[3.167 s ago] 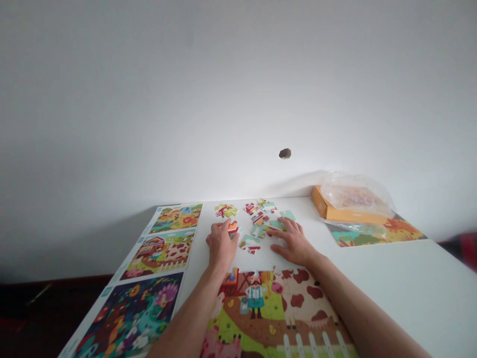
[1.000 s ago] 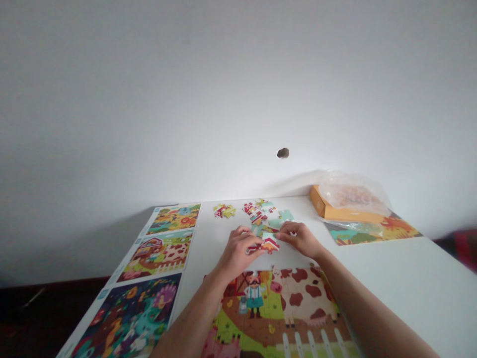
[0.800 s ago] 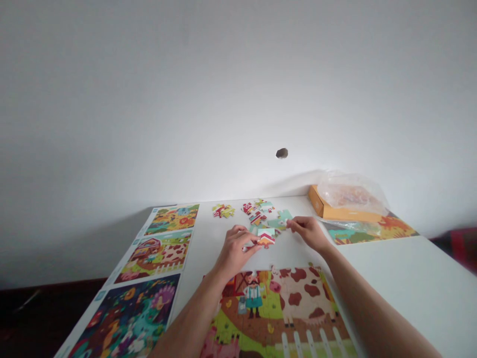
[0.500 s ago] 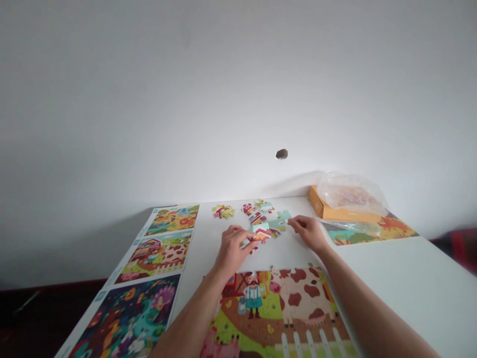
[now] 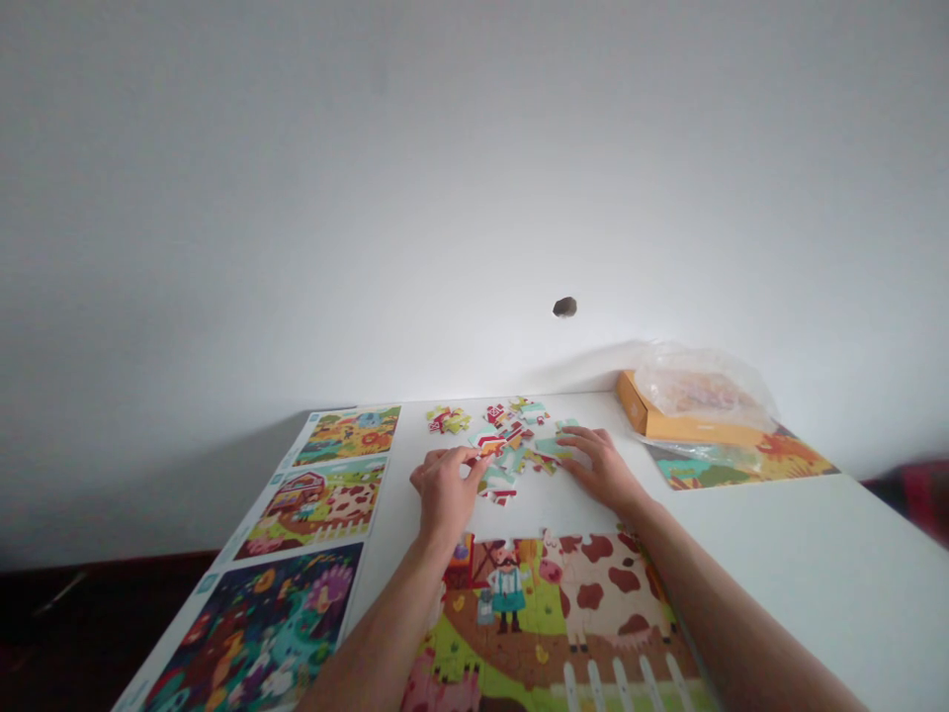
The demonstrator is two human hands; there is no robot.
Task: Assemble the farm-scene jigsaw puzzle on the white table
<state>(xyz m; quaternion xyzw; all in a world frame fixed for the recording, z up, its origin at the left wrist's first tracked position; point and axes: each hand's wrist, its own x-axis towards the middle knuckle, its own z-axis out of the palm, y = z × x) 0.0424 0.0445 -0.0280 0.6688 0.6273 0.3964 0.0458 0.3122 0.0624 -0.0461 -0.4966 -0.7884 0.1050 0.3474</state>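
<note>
My left hand (image 5: 448,487) pinches a red, white and orange puzzle piece (image 5: 488,444) at the left of the loose pieces. Spread fingers of my right hand (image 5: 599,465) touch the pale green pieces (image 5: 551,448) on the pile's right side. More loose pieces (image 5: 532,413) lie scattered behind and between the hands, some overlapping. Nearer to me is a joined farm puzzle (image 5: 545,613) with a cow, a farmer and a white fence; my forearms cover parts of its sides.
Three picture sheets (image 5: 324,509) run down the table's left side. At the back right, a clear plastic bag (image 5: 701,384) rests on an orange box (image 5: 659,423), beside a dinosaur picture (image 5: 790,457). The wall behind has a small hole (image 5: 564,308).
My left hand has moved left with the piece, which is now tilted differently. My right hand has shifted left onto the pale green pieces, and its fingers have spread.
</note>
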